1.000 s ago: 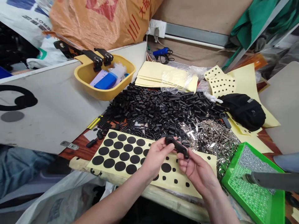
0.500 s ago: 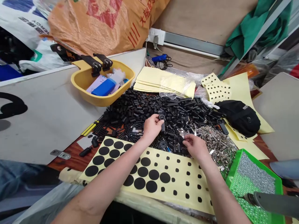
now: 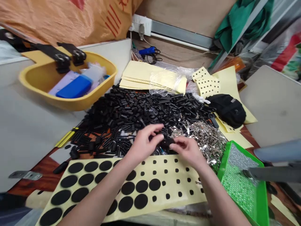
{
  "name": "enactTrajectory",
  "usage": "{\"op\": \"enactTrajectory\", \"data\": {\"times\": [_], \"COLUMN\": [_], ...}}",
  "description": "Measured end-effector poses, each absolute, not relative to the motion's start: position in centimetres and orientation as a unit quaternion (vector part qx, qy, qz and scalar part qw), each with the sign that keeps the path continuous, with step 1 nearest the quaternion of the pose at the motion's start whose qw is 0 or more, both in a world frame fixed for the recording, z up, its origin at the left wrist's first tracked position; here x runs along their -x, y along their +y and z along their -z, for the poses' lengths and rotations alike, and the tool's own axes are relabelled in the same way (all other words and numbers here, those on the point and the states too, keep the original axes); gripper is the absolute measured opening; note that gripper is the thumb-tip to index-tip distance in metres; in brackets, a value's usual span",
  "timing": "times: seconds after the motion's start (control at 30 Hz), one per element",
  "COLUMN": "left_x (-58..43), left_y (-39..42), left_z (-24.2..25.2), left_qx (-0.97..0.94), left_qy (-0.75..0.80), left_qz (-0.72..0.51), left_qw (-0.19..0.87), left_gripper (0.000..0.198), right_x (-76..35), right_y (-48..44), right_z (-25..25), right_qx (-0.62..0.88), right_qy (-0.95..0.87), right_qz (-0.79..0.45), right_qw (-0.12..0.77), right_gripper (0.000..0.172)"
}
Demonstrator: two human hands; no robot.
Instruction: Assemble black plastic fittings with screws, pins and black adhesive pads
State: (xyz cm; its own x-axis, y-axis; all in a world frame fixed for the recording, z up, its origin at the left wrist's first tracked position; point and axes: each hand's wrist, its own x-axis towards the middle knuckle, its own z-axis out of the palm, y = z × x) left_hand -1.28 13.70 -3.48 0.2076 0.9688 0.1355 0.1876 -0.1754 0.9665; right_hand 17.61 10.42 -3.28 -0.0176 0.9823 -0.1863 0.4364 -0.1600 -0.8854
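My left hand [image 3: 146, 140] is closed, thumb and fingers around a black plastic part [image 3: 166, 142] whose exact shape is blurred. From the other side my right hand [image 3: 188, 149] pinches at the same spot; whether its fingertips hold a separate small black piece is hidden. Both hands hover above the front of a heap of black plastic parts [image 3: 122, 108]. Just below them lies a yellow sheet [image 3: 162, 205] with large round and small black stickers. To the right of my right hand spreads a pile of shiny metal clips [image 3: 207, 138].
A green basket [image 3: 264, 201] of small silver pieces stands at right, a grey tool [image 3: 270, 173] reaching over it. A yellow bin [image 3: 70, 103] hangs at left. Yellow sheets [image 3: 141, 73] and a black pouch [image 3: 227, 110] lie behind. Yellow-handled tools [image 3: 66, 138] rest at left.
My hands have come together, bringing the black part in the left to the right hand's fingertips. The left has lowered. The view has shifted, so the yellow bin looks nearer.
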Motion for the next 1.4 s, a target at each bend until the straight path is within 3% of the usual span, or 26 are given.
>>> {"op": "enactTrajectory", "data": {"times": [0.13, 0.33, 0.47, 0.53, 0.63, 0.7, 0.8, 1.07, 1.2, 1.4], "left_x": [0.5, 0.1, 0.2, 0.8, 2.5, 3.7, 5.4, 7.4, 6.7, 6.2], "left_y": [11.0, 9.6, 8.1, 7.0, 4.5, 2.5, -0.1, -1.9, -0.2, 4.2], "left_z": [2.0, 1.2, 0.6, 0.0, -0.8, -0.8, 0.5, 6.2, 7.4, 7.9], "left_qx": [-0.592, -0.566, -0.563, -0.57, -0.624, -0.685, -0.752, -0.764, -0.786, -0.81], "left_qy": [0.323, 0.33, 0.333, 0.357, 0.364, 0.349, 0.377, 0.467, 0.439, 0.411], "left_qz": [-0.332, -0.309, -0.313, -0.341, -0.345, -0.298, -0.231, -0.218, -0.217, -0.197], "left_qw": [0.659, 0.689, 0.689, 0.657, 0.6, 0.566, 0.488, 0.389, 0.377, 0.37], "left_gripper": [0.037, 0.036, 0.034, 0.031, 0.034, 0.037, 0.038, 0.045, 0.044, 0.039], "right_x": [-16.7, -16.3, -16.0, -16.3, -17.1, -17.7, -18.2, -18.6, -19.6, -20.1], "right_y": [8.0, 5.3, 4.0, 3.9, 4.5, 5.2, 6.1, 5.5, 4.5, 4.1], "right_z": [1.7, 2.1, 3.2, 4.0, 5.6, 6.9, 8.5, 7.6, 7.8, 9.1], "right_qx": [0.575, 0.46, 0.435, 0.469, 0.513, 0.507, 0.492, 0.492, 0.519, 0.57], "right_qy": [-0.511, -0.384, -0.403, -0.502, -0.704, -0.786, -0.84, -0.832, -0.814, -0.771], "right_qz": [-0.537, -0.659, -0.68, -0.599, -0.32, -0.173, -0.051, -0.061, -0.001, 0.046], "right_qw": [0.346, 0.455, 0.432, 0.411, 0.372, 0.31, 0.224, 0.25, 0.262, 0.281], "right_gripper": [0.033, 0.033, 0.032, 0.028, 0.02, 0.03, 0.042, 0.026, 0.027, 0.015]}}
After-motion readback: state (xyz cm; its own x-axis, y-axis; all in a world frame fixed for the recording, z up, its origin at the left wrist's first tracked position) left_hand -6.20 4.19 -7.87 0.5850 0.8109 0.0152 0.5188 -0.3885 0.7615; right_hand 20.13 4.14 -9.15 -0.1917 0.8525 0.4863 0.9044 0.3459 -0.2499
